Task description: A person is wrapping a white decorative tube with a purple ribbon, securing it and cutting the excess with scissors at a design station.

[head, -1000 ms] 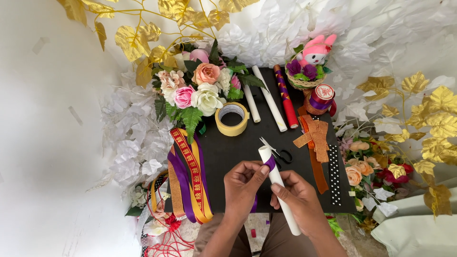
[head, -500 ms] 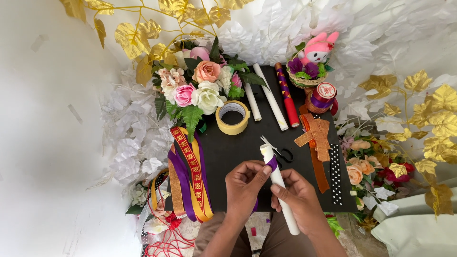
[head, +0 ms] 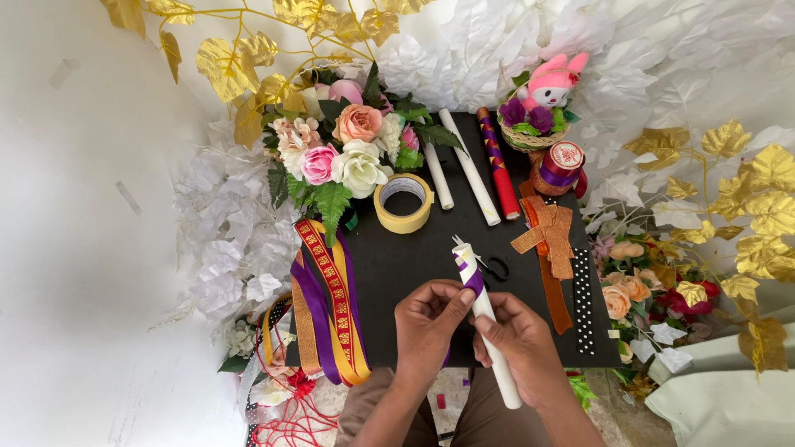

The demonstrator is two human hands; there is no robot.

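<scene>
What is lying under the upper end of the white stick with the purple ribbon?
Black-handled scissors lie on the black board just behind the white stick, which both hands, left hand and right hand, hold. Their blades are mostly covered by the stick's tip.

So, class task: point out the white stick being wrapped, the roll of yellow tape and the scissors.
white stick (head: 499, 364): head view, bare shaft below the hands.
roll of yellow tape (head: 403, 217): head view, front of its ring.
scissors (head: 496, 268): head view, black handle loop.
</scene>
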